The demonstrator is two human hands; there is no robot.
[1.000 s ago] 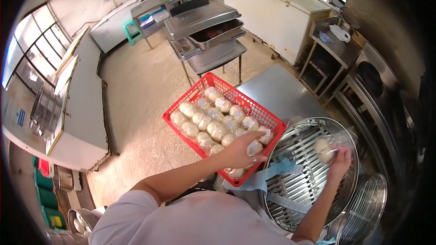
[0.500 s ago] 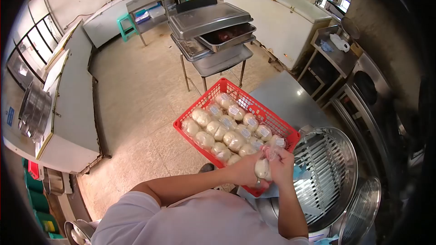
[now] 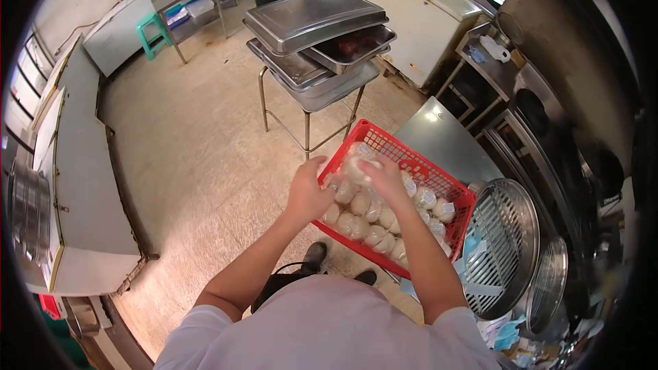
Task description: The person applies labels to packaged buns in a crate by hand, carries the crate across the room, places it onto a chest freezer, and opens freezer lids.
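A red plastic basket (image 3: 419,164) holds rows of round white buns (image 3: 351,226) in clear wrapping, several with small printed labels. Over its far left corner, my right hand (image 3: 385,179) has its fingers bent on a wrapped bun (image 3: 356,166), with some motion blur. My left hand (image 3: 310,190) is at the basket's left rim, thumb and fingers apart. A ring shows on one of its fingers, close beside the buns there. My right forearm hides part of the buns.
Right of the basket stands a round slatted metal steamer (image 3: 533,233) with pale blue strips on it. Beyond the basket, a metal stand (image 3: 307,127) carries stacked trays under a steel lid (image 3: 319,17). White chest freezers (image 3: 89,185) line the left side.
Both hands have moved from the near right end of the basket to its far left corner and separated. The wrapped bun they held is no longer between them there. The view has shifted.
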